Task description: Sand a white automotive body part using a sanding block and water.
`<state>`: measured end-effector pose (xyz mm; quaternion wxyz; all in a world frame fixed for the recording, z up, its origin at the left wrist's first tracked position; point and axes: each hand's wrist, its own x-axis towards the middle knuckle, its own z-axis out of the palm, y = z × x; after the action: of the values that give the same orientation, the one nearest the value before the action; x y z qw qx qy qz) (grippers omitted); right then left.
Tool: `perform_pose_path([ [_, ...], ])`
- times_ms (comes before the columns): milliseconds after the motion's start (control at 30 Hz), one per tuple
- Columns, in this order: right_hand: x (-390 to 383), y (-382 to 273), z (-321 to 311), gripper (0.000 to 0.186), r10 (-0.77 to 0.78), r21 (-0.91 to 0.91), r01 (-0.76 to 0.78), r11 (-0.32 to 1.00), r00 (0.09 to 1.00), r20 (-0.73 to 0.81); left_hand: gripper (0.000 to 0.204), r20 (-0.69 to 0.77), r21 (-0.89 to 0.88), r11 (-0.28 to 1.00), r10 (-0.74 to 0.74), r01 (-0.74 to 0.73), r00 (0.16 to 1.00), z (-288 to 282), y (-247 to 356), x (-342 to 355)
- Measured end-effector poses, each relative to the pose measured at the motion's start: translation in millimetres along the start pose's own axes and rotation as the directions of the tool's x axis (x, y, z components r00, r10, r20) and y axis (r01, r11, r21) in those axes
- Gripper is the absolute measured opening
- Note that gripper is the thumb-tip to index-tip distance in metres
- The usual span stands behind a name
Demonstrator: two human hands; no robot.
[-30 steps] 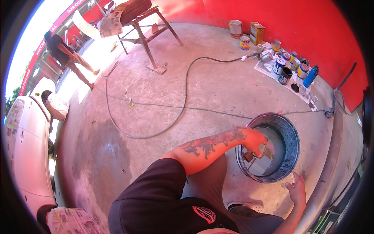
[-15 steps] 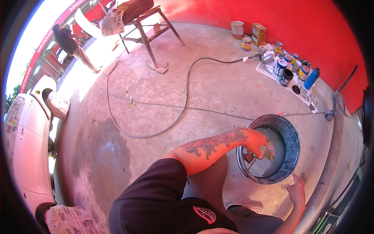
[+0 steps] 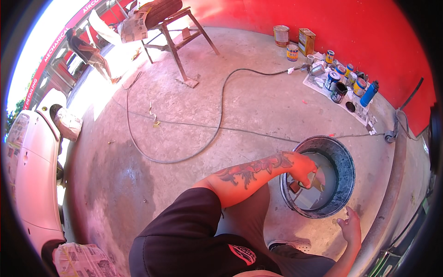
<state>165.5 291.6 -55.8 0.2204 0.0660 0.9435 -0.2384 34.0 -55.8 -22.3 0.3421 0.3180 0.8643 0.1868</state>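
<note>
My left hand (image 3: pixel 302 168) reaches down inside a black bucket (image 3: pixel 347 159), its tattooed forearm crossing the near-left rim. Its fingers are closed at the murky grey water (image 3: pixel 328 171) in the bucket, around a small flat tan piece (image 3: pixel 318 183) whose exact kind I cannot make out. A brown block-like piece (image 3: pixel 294 186) lies in the water beside the fingers. Outside the bucket, near its lower right rim, my right hand (image 3: pixel 350 227) is held with thumb and fingers apart and nothing in it.
A black hose (image 3: pixel 222 104) loops over the concrete floor. Paint cans (image 3: pixel 332 80) and a blue spray can (image 3: pixel 369 93) stand on paper by the red wall. A wooden stand (image 3: pixel 173 44) is farther back; a pale car body (image 3: pixel 39 171) lies left. Another person (image 3: pixel 90 53) is far off.
The person far off at the left has shifted posture, one arm now lower. My hands and the bucket look nearly the same.
</note>
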Motion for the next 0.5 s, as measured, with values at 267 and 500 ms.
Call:
perform_pose_path([
  [267, 1.2, 0.5, 0.6, 0.070, 0.009, -0.007, -0.009, 1.000, 1.000, 0.002, 0.073, -0.015, -0.001, 1.000, 0.011, -0.011, 1.000, 1.8, -2.6, 2.0],
  [500, 1.6, 3.4, 1.7, 0.070, 0.001, -0.005, -0.001, 1.000, 1.000, -0.002, 0.072, -0.030, 0.011, 1.000, 0.028, -0.028, 0.999, 1.0, -1.4, -0.1],
])
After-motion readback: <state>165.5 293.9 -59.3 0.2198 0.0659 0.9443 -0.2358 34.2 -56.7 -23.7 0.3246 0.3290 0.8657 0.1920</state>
